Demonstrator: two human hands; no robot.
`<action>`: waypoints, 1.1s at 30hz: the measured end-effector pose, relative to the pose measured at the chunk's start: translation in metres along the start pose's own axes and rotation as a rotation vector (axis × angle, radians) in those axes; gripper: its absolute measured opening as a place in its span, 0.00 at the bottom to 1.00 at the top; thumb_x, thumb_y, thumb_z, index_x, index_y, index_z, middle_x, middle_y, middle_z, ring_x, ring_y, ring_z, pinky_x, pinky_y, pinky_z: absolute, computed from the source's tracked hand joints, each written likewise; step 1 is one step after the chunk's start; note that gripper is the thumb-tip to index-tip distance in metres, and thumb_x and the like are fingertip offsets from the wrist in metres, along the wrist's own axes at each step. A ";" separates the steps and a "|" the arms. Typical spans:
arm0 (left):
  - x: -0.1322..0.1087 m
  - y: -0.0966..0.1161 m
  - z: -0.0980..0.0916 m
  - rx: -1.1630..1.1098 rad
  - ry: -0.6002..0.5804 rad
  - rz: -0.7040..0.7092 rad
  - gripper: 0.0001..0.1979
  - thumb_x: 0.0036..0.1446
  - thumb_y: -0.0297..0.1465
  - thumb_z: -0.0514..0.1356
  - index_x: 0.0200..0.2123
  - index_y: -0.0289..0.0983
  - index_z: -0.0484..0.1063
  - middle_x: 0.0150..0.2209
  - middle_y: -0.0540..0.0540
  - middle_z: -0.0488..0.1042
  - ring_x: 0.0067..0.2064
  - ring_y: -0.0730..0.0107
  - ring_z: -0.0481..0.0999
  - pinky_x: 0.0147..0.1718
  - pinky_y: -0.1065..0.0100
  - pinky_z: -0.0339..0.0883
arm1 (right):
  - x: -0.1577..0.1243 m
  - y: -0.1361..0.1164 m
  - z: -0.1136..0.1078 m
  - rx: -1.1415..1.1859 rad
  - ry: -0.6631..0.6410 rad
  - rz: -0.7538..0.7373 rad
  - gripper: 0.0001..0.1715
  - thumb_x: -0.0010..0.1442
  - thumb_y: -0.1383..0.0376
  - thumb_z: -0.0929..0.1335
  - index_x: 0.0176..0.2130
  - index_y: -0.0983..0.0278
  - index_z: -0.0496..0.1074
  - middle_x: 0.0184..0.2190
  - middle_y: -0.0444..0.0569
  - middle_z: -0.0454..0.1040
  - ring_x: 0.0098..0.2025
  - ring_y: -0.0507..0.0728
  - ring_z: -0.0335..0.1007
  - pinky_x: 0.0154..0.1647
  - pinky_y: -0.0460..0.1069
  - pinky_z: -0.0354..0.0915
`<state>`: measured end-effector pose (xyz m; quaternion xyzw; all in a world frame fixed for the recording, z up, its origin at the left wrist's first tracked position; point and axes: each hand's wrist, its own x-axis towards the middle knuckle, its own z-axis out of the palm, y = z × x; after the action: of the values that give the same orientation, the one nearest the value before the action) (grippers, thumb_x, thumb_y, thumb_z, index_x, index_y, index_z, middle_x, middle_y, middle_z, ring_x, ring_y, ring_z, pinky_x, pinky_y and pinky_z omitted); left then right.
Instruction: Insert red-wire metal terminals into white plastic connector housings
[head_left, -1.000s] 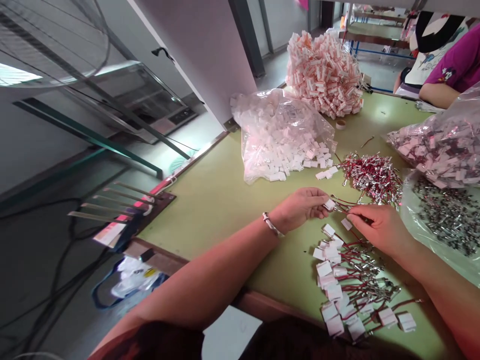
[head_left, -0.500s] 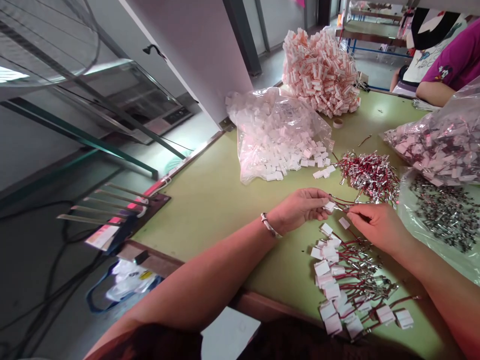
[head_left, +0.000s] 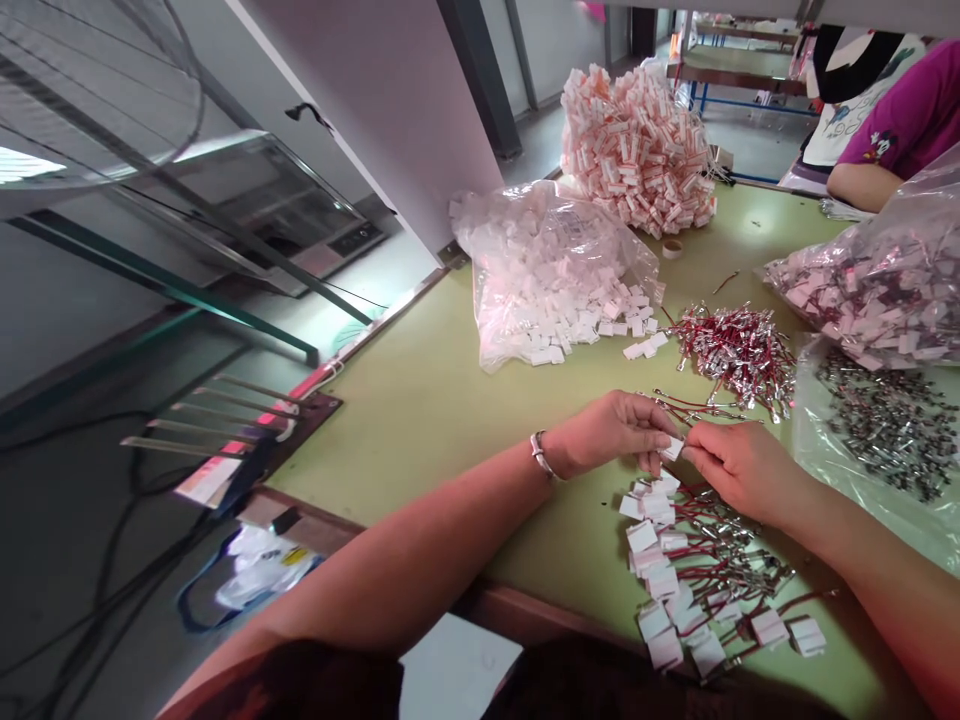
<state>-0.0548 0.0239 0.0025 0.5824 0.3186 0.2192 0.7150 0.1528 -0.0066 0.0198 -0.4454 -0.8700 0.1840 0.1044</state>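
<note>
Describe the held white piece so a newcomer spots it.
On the green table, look between the left hand and the right hand. The white piece is pinched in the left hand; unlike the white pieces clustered nearer the camera, it is held.

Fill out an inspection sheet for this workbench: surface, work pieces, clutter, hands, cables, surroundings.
Surface: green tabletop, a few dark specks.
Work pieces: white connector between the hands; wired white connectors grouped nearer the wearer; red wire pile beyond.
Clutter: tape roll near the orange-and-white pile.
Left hand: pinches the white connector.
Right hand: fingertips at that connector's right end; exact grip too small to tell.
Cables: black cables on the floor, left.
Surroundings: person in purple sleeve, upper right.
</note>
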 end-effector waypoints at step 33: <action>0.009 -0.001 -0.027 0.137 0.650 0.132 0.14 0.52 0.31 0.62 0.42 0.33 0.75 0.27 0.49 0.70 0.28 0.76 0.65 0.29 0.71 0.61 | 0.020 0.040 0.001 -0.319 0.084 0.080 0.07 0.62 0.67 0.64 0.38 0.62 0.72 0.38 0.50 0.71 0.34 0.55 0.67 0.27 0.49 0.56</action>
<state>-0.0674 0.0488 -0.0033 0.5480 0.5054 0.4174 0.5196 0.1702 0.0305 0.0027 -0.4980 -0.8645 0.0286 0.0613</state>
